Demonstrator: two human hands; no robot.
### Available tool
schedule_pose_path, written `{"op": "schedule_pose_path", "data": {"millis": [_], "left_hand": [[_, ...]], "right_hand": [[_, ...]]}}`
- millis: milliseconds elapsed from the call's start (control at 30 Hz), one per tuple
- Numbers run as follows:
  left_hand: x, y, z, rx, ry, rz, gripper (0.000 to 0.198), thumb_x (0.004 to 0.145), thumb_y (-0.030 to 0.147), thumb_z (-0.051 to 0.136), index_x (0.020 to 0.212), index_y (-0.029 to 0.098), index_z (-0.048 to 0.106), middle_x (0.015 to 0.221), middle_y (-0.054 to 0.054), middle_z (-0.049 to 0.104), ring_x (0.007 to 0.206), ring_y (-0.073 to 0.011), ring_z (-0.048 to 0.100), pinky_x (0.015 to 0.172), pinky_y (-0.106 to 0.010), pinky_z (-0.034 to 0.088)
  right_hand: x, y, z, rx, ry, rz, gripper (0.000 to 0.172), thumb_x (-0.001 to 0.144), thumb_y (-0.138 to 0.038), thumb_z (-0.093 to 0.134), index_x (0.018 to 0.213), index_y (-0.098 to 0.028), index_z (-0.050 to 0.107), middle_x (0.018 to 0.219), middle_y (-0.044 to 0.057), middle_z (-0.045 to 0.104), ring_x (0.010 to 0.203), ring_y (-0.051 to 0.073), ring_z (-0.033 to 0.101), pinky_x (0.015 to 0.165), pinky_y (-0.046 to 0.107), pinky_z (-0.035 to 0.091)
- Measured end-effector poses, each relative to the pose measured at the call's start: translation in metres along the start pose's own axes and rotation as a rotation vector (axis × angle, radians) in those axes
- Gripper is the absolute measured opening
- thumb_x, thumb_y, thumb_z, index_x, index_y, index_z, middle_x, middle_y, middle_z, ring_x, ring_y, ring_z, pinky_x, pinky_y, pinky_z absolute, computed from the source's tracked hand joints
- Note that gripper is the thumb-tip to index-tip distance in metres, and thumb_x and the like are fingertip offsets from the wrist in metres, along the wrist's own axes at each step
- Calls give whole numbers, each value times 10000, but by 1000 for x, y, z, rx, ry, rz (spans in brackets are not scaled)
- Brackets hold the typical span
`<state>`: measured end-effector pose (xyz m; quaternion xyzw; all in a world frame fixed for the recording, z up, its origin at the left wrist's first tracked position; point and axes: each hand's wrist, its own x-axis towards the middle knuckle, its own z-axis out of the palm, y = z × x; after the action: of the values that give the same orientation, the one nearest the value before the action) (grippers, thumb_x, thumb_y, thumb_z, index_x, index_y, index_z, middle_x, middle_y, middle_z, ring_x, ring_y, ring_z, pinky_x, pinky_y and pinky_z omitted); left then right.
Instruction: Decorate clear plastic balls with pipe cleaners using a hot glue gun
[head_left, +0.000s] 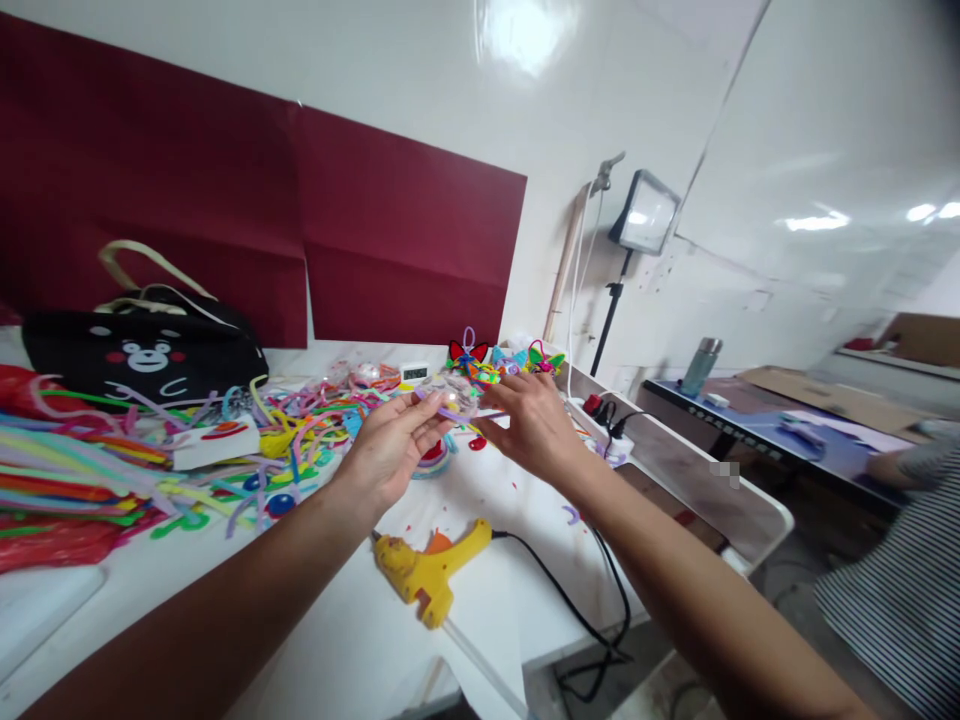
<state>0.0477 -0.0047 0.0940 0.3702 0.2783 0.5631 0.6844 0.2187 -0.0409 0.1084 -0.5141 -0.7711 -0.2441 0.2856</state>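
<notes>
A purple pipe cleaner (450, 414) stretches between my two hands above the white table. My left hand (394, 445) pinches its left end between thumb and fingers. The other end runs to the fingertips of my right hand (534, 422), which are bent around it and partly hide it. Just beyond the strip are a clear plastic bag (456, 390) and finished bright figures, among them a red and black one (466, 358). Below my hands a yellow glue gun (431, 570) lies on its side, a clear glue stick in its back and its black cord trailing right.
Heaps of colourful pipe cleaners (90, 460) cover the left side. Behind them stand a black bear-face bag (146, 355) and a small digital clock (413, 373). A power strip (611, 430) lies right, near a lamp (646, 215). A person in a striped shirt (900, 590) is at another table.
</notes>
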Motion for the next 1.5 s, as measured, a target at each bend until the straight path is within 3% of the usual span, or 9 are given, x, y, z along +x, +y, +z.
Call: {"op": "schedule_pose_path", "data": {"millis": [167, 233, 400, 533, 600, 733, 833, 1033, 1500], "left_hand": [[1, 1, 0, -133, 18, 22, 137, 856, 12, 631, 792, 125, 677, 841, -39, 743, 774, -115, 716, 772, -230, 596], [1, 0, 0, -147, 8, 28, 141, 865, 16, 622, 802, 126, 684, 837, -40, 746, 771, -110, 714, 767, -221, 594], [0, -2, -1, -158, 14, 33, 133, 864, 26, 634, 793, 127, 685, 812, -37, 748, 723, -99, 702, 695, -197, 593], [-1, -3, 0, -166, 13, 30, 147, 862, 22, 637, 771, 127, 682, 799, -36, 750, 719, -100, 706, 694, -199, 597], [-1, -3, 0, -165, 16, 26, 165, 872, 17, 620, 764, 126, 682, 798, -37, 750, 722, -101, 708, 690, -194, 596], [-1, -5, 1, -161, 18, 9, 180, 881, 3, 594, 782, 122, 686, 813, -39, 749, 746, -111, 715, 708, -210, 606], [-2, -6, 1, -146, 2, -4, 168, 885, 9, 591, 796, 116, 686, 810, -42, 745, 730, -110, 710, 704, -212, 606], [-3, -8, 0, -128, 16, -5, 144, 872, 18, 611, 795, 117, 682, 797, -36, 736, 697, -100, 696, 681, -201, 594], [-4, -10, 1, -115, -4, -23, 139, 869, 35, 626, 777, 120, 686, 774, -19, 726, 680, -89, 681, 684, -195, 582]], "right_hand": [[-30, -16, 5, -233, 579, -184, 78, 854, -140, 702, 891, -196, 663, 931, 44, 736, 972, 232, 590, 942, 420, 367], [-40, -22, 8, -255, 670, -261, 104, 844, -118, 711, 894, -194, 660, 884, 28, 736, 930, 213, 596, 915, 398, 371], [-60, -33, 14, -251, 629, -305, 69, 865, -124, 679, 917, -168, 679, 832, 30, 727, 860, 200, 619, 845, 373, 372], [-67, -44, 15, -76, 543, -356, 92, 881, -104, 638, 959, -134, 675, 805, 61, 725, 773, 192, 634, 750, 348, 426], [-66, -48, 20, 123, 475, -208, 91, 894, -119, 628, 972, -132, 672, 784, 64, 720, 715, 176, 636, 697, 323, 461], [-55, -42, 36, 677, 349, 350, 173, 910, -301, 638, 1005, -161, 678, 766, 34, 723, 617, 145, 643, 583, 261, 507], [-47, -35, 46, 965, 350, 533, 258, 873, -363, 669, 1039, -165, 658, 806, 34, 717, 660, 158, 665, 614, 274, 540], [-40, -34, 50, 1106, 410, 551, 174, 854, -345, 674, 839, -172, 680, 710, 12, 692, 638, 145, 658, 601, 251, 513], [-32, -32, 50, 1194, 345, 637, 197, 781, -348, 686, 719, -166, 643, 609, 1, 652, 564, 125, 600, 551, 233, 491]]}}
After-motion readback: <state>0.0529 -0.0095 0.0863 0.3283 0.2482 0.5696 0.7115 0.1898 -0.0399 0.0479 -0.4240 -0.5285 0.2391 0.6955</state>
